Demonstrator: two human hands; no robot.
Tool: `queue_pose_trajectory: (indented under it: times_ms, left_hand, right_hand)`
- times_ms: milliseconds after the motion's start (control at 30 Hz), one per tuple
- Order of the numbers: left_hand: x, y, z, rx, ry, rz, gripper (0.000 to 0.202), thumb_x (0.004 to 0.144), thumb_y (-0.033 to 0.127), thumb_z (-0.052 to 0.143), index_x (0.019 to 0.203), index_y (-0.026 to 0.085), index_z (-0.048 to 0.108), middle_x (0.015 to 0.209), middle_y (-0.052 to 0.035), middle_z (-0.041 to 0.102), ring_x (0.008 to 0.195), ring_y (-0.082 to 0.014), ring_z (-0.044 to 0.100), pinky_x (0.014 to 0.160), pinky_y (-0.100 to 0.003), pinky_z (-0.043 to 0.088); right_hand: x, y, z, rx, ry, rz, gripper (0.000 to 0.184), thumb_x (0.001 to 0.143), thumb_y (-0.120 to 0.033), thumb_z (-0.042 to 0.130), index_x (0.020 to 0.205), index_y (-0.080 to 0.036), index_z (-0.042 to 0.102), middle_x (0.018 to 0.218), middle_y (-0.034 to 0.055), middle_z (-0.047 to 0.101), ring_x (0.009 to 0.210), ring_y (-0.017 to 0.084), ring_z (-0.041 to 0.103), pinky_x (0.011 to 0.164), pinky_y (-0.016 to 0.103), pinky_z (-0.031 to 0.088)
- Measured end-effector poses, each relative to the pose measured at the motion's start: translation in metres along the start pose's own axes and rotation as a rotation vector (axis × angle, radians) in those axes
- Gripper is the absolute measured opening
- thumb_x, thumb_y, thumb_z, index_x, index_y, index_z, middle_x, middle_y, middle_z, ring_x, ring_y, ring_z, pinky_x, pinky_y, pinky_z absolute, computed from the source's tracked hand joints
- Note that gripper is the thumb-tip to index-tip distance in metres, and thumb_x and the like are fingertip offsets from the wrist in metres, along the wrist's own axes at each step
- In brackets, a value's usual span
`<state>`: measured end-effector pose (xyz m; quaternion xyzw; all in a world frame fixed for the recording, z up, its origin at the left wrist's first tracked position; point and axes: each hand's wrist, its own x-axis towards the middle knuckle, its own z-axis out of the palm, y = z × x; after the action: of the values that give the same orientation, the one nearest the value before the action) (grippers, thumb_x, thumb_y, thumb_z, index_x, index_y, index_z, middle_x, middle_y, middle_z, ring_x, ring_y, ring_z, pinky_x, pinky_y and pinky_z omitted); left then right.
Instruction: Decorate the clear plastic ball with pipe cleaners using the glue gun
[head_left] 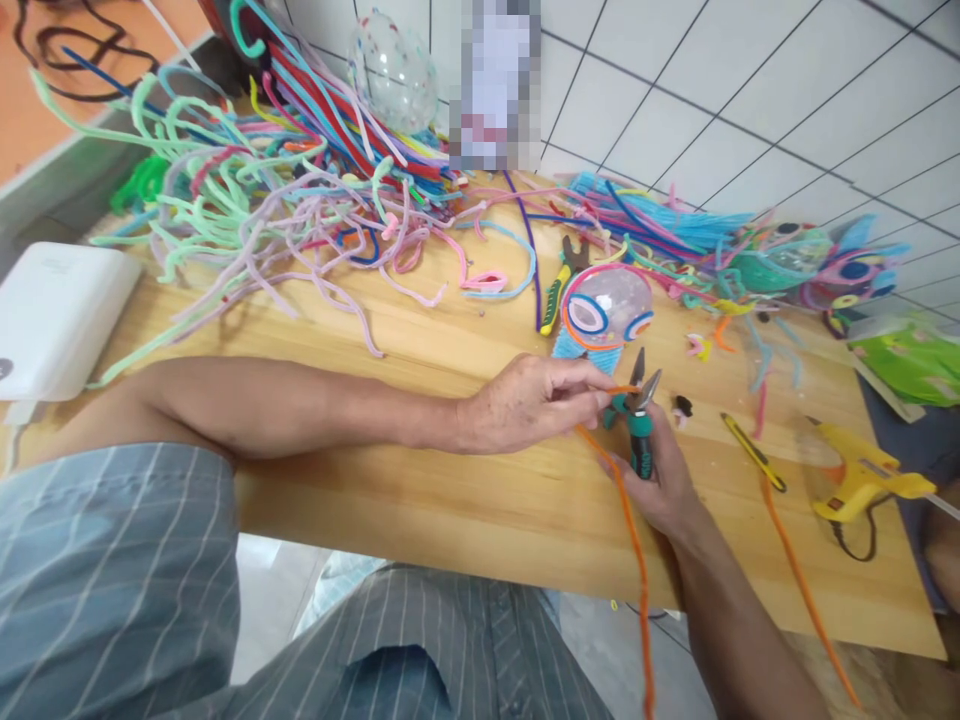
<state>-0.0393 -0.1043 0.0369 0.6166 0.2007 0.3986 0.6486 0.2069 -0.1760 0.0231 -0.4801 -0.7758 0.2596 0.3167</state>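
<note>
Nearest, the orange stem (634,530) trails off the table (450,500), its long tail in one piece: this length looks barely worked so far. Up to its other end, and here's the left hand (536,403), palm down, forearm straight across, thumb and fingers pinched on it. Opposite, the right hand (667,480) reaches up from below, wrapped round the pliers (641,440), jaws spread and pointing away. The stem's tip is right at them; between or just against, I can't tell. Out right, a knife (754,452) and a glue gun (862,475) lie unheld. Just beyond the hands, the clear ball (619,300) already wears two ringed eyes and a coloured rim; finishing, I'd judge, is left. Farther back, two eyed figures (787,262) look more complete, and loose stems (285,225) heap left.
</note>
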Motion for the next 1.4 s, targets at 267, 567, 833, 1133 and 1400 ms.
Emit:
queue_pose_trajectory:
  times_ms: [267, 567, 833, 1133, 1400]
  left_hand:
    - [-0.001, 0.000, 0.000, 0.103, -0.008, 0.000, 0.028, 0.101, 0.022, 0.061, 0.120, 0.013, 0.080, 0.087, -0.0022, 0.075, 0.070, -0.0085, 0.064, 0.066, -0.018, 0.052]
    - [-0.002, -0.001, -0.001, 0.150, 0.000, -0.078, 0.032, 0.101, 0.020, 0.064, 0.127, 0.017, 0.081, 0.092, -0.0023, 0.080, 0.069, -0.0089, 0.067, 0.067, -0.018, 0.054]
    - [-0.002, -0.006, -0.003, 0.175, -0.002, -0.030, 0.030, 0.101, 0.024, 0.065, 0.124, 0.016, 0.082, 0.090, -0.0022, 0.080, 0.069, -0.0096, 0.068, 0.067, -0.018, 0.053]
    - [-0.002, -0.012, -0.003, 0.202, 0.004, -0.044, 0.035, 0.100, 0.023, 0.064, 0.130, 0.016, 0.081, 0.082, -0.0011, 0.077, 0.067, -0.0100, 0.065, 0.064, -0.019, 0.052]
    - [-0.002, -0.011, -0.004, 0.206, -0.009, -0.028, 0.034, 0.099, 0.024, 0.065, 0.127, 0.017, 0.082, 0.088, -0.0025, 0.080, 0.067, -0.0098, 0.066, 0.066, -0.018, 0.053]
  right_hand:
    - [0.005, -0.007, 0.000, -0.061, 0.009, -0.037, 0.059, 0.100, -0.031, 0.069, 0.155, -0.036, 0.048, 0.133, 0.0078, 0.067, 0.120, 0.028, 0.070, 0.103, 0.044, 0.060]
    - [0.004, -0.005, 0.002, -0.072, 0.012, -0.025, 0.057, 0.098, -0.030, 0.069, 0.152, -0.033, 0.049, 0.134, 0.0106, 0.067, 0.122, 0.031, 0.069, 0.106, 0.049, 0.059]
    - [0.002, -0.006, 0.002, 0.002, 0.017, 0.119, 0.051, 0.095, -0.042, 0.074, 0.141, -0.031, 0.055, 0.127, 0.0090, 0.069, 0.111, 0.028, 0.070, 0.099, 0.048, 0.059]
    - [-0.001, -0.006, 0.004, 0.036, 0.007, 0.140, 0.045, 0.097, -0.041, 0.072, 0.137, -0.031, 0.053, 0.115, 0.0061, 0.070, 0.094, 0.023, 0.071, 0.083, 0.039, 0.061]
    - [0.000, -0.008, 0.003, 0.007, -0.006, 0.138, 0.045, 0.097, -0.043, 0.071, 0.137, -0.030, 0.052, 0.113, 0.0068, 0.073, 0.093, 0.023, 0.073, 0.081, 0.040, 0.062]
